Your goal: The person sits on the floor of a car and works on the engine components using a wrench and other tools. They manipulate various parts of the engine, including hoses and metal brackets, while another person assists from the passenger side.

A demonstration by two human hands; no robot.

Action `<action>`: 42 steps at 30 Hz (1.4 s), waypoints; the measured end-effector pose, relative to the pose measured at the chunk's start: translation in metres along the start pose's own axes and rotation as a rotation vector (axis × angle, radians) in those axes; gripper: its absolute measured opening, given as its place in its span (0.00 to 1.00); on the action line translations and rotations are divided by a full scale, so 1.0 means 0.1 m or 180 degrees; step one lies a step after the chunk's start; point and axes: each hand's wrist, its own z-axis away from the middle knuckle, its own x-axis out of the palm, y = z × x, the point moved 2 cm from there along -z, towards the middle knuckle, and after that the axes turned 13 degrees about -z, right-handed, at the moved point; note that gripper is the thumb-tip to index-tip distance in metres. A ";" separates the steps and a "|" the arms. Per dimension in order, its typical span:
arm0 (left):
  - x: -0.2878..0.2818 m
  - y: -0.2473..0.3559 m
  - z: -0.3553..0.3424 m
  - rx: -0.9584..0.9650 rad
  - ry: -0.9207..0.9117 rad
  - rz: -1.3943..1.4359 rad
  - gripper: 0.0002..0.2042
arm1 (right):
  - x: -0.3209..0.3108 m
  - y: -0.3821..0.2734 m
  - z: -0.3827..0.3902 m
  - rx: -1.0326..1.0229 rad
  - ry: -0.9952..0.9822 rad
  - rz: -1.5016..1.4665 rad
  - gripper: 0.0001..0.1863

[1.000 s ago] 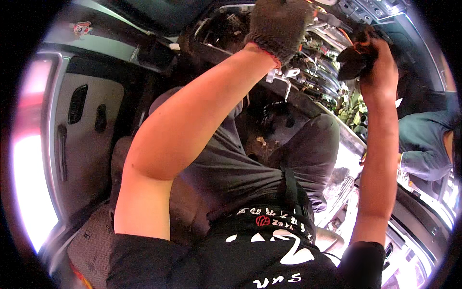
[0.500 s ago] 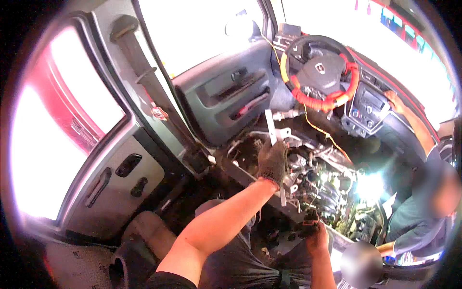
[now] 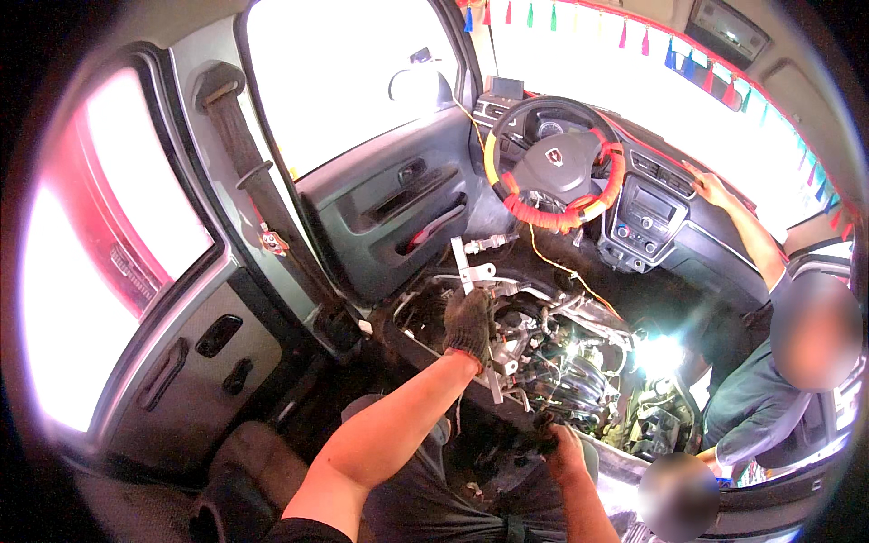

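My left hand (image 3: 466, 321), in a dark knitted glove, grips a long silver metal bracket (image 3: 463, 262) above the exposed engine (image 3: 575, 380). The bracket's lower end shows below the glove, over the engine bay's edge. My right hand (image 3: 566, 452), lower and to the right, is closed on a dark bundled item (image 3: 546, 430), possibly a glove, beside the bay's near rim. Wires, hoses and metal parts surround both hands. A yellow cord (image 3: 570, 271) runs down from below the steering wheel into the bay. A bright light (image 3: 661, 353) shines at the engine's right.
Ahead are a red-and-yellow wrapped steering wheel (image 3: 579, 217), the dashboard (image 3: 729, 253) and a door panel (image 3: 344, 253). A rear door (image 3: 190, 380) is at left. A co-worker (image 3: 751, 407) leans in from the right, one hand (image 3: 715, 195) at the dash; another person's head (image 3: 679, 498) is below.
The view has tilted up from my lap to the cab. My hands now sit lower in the picture. The co-worker's hand has moved slightly along the dash.
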 end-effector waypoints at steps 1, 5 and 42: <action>0.02 0.01 0.01 -0.0002 0.0005 -0.0037 0.05 | -0.14 0.02 -0.05 -0.0054 0.0339 0.0463 0.13; 0.02 0.03 0.03 0.0051 -0.0175 -0.0120 0.06 | 0.03 0.08 0.01 -0.0575 0.0394 0.0611 0.17; 0.26 0.31 0.59 0.2141 -0.1154 -0.1479 0.09 | 0.96 0.18 0.30 -0.0248 0.0186 0.0208 0.20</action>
